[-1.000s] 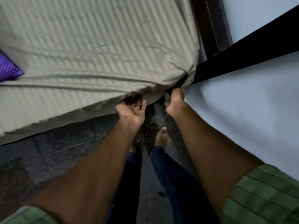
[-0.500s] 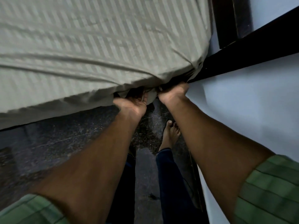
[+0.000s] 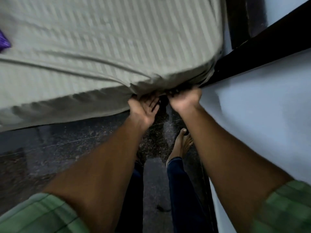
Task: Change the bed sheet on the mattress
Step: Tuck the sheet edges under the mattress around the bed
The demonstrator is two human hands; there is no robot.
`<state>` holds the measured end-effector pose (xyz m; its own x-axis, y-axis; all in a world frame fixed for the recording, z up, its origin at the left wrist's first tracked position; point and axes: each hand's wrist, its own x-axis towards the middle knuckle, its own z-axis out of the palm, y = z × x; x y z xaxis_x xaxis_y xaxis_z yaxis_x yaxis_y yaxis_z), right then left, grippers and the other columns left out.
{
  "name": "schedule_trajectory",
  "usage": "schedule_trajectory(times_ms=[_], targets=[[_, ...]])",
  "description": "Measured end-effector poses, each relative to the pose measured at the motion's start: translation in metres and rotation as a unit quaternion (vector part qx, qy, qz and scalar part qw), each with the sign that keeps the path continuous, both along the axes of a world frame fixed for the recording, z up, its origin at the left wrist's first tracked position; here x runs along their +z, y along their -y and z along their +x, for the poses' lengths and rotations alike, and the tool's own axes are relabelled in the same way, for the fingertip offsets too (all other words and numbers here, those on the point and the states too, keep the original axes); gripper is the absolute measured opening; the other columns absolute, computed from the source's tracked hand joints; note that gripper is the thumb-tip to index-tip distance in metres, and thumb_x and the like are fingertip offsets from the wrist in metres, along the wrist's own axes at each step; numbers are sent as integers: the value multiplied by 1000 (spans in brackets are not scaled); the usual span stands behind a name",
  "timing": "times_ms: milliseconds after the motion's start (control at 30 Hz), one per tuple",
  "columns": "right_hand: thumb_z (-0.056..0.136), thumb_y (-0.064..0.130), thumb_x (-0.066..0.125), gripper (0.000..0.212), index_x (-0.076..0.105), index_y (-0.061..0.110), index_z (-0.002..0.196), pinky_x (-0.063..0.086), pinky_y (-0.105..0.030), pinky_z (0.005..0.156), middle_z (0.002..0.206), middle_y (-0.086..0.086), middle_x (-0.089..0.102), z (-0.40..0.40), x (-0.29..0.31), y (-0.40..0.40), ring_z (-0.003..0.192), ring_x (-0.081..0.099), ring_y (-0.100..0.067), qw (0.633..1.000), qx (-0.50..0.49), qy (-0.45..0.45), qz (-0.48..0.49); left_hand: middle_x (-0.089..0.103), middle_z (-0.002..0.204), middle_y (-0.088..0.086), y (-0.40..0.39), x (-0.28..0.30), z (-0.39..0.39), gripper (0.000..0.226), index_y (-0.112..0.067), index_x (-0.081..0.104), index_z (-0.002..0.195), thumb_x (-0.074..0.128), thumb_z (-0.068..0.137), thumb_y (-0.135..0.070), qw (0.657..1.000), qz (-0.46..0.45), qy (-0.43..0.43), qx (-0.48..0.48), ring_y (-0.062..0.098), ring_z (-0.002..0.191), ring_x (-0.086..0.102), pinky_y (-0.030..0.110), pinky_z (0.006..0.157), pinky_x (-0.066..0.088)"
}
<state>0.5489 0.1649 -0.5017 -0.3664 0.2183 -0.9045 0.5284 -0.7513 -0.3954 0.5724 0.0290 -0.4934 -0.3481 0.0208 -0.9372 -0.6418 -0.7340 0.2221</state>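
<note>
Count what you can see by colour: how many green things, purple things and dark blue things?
Green: 3, the striped sheet, left sleeve, right sleeve
Purple: 1, a purple thing on the bed
Dark blue: 1, the trousers
Total: 5

Both arms are stretched forward; the left hand (image 3: 144, 109) is turned palm-up, the right hand (image 3: 186, 98) is curled, knuckles raised.

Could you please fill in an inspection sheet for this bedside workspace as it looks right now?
Surface: dark speckled floor.
Job's things: striped bed sheet covers the mattress top, wrinkled near the corner.
Clutter: purple item at the left edge.
Grippers: left hand and right hand at the sheet's corner hem; grips unclear, blurred.
Cables: nothing seen.
Surroundings: pale wall, dark bed frame, bare foot.
</note>
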Motion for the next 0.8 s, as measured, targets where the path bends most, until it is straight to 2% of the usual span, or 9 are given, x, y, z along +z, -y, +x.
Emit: schedule_trajectory(times_ms=[67, 133, 300, 367, 467, 533, 667, 733, 800], targets=[[108, 33, 29, 47, 53, 13, 144, 34, -44, 120, 129, -10, 65, 25, 13, -5, 126, 57, -30, 1000, -16, 4, 8, 70, 130, 6, 2, 10, 17, 53, -19, 65, 126, 26, 106, -48, 997, -30, 14, -66, 20, 127, 60, 33, 106, 39], [111, 29, 29, 46, 49, 11, 148, 37, -40, 117, 143, -10, 61, 53, 15, -10, 135, 54, -27, 998, -17, 64, 23, 72, 125, 4, 1, 16, 36, 54, -19, 65, 132, 29, 107, -50, 995, -41, 45, -75, 19, 127, 61, 32, 102, 44], [107, 19, 48, 34, 59, 7, 136, 48, -42, 103, 138, -12, 61, 54, 3, -20, 127, 58, -29, 985, 2, 118, 125, 71, 127, 5, -3, 10, 54, 51, -21, 66, 133, 33, 106, -51, 995, -30, 51, -78, 21, 126, 61, 34, 96, 45], [104, 11, 52, 30, 64, 4, 130, 54, -41, 93, 118, -15, 69, 37, 7, -18, 112, 66, -29, 984, -11, 62, 165, 69, 130, 6, -4, 7, 52, 52, -22, 64, 135, 33, 106, -50, 996, -21, 29, -76, 21, 126, 60, 34, 97, 45], [83, 7, 59, 14, 73, 5, 85, 56, -39, 60, 72, -9, 73, 8, 22, -8, 69, 70, -29, 964, -45, 52, 256, 70, 131, 6, -5, 5, 42, 52, -21, 64, 135, 33, 105, -51, 997, -10, 5, -70, 20, 123, 62, 34, 94, 47], [66, 16, 55, 17, 67, 5, 71, 57, -48, 58, 64, -10, 71, 0, 29, 4, 64, 68, -37, 952, -49, 52, 298, 72, 128, 6, -6, 7, 35, 52, -21, 64, 133, 34, 105, -51, 998, -10, -7, -69, 20, 121, 63, 34, 95, 47], [81, 11, 58, 25, 79, 9, 94, 58, -43, 78, 90, -10, 78, 10, 62, 37, 85, 71, -30, 945, -72, 9, 318, 72, 128, 9, -12, 14, 26, 53, -18, 64, 135, 37, 104, -51, 998, -5, -15, -56, 24, 123, 64, 38, 109, 46], [96, 1, 53, 40, 66, 4, 134, 53, -30, 96, 127, -14, 70, 15, 67, 47, 114, 66, -24, 946, -60, -34, 317, 71, 129, 12, -14, 16, 23, 53, -16, 65, 134, 40, 103, -50, 999, 3, -18, -48, 26, 124, 64, 41, 114, 44], [106, 4, 42, 48, 43, 6, 154, 43, -28, 108, 153, -15, 50, 9, 59, 47, 134, 52, -22, 952, -79, -71, 288, 72, 128, 13, -15, 16, 21, 52, -16, 66, 133, 40, 103, -49, 999, 6, -19, -39, 27, 125, 64, 41, 114, 44]])
